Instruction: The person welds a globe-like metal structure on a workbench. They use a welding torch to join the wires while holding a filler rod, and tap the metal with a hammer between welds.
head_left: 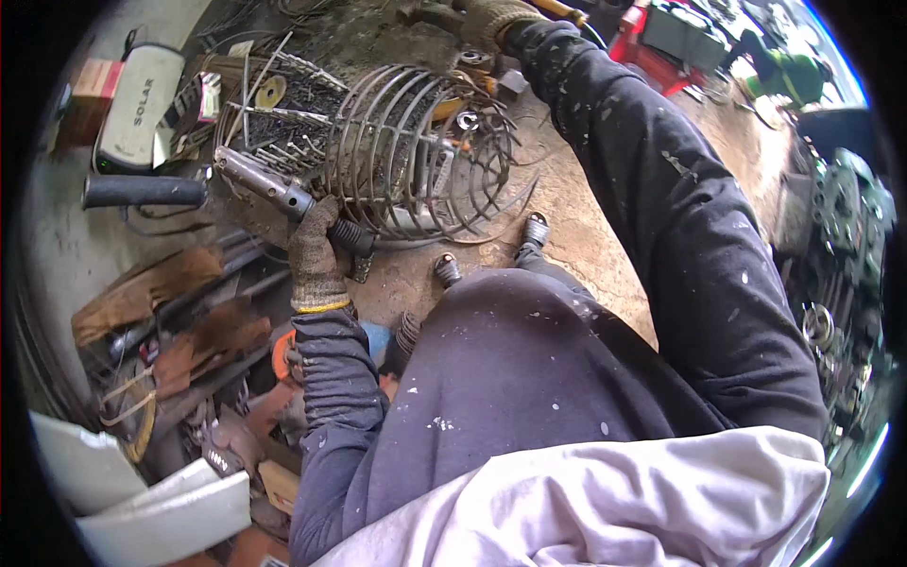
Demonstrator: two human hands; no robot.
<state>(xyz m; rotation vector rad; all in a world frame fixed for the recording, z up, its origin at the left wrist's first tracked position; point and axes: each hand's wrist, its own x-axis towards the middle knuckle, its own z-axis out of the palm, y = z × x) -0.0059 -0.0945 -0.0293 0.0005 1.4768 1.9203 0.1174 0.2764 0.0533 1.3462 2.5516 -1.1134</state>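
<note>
My left hand (318, 255), in a knitted work glove with a yellow cuff edge, is closed around a grey metal tubular tool (263, 181). The tool has holes in its barrel and a black ribbed sleeve (353, 237) at its lower end. Just right of it stands a rounded cage of bent metal bars (416, 156), with cables around its base. My right arm stretches far forward to the top edge. The gloved right hand (496, 21) is partly cut off there, close to a yellow bar (559, 9); what its fingers do is unclear.
Metal rods (293, 156) and scrap lie behind the cage. At left are a pale box-shaped device (142, 106), a dark cylinder (144, 192) and piled wood, cloth and metal. A red container (641, 52) sits at upper right; metal parts (841, 203) crowd the right side. My feet (536, 230) are below the cage.
</note>
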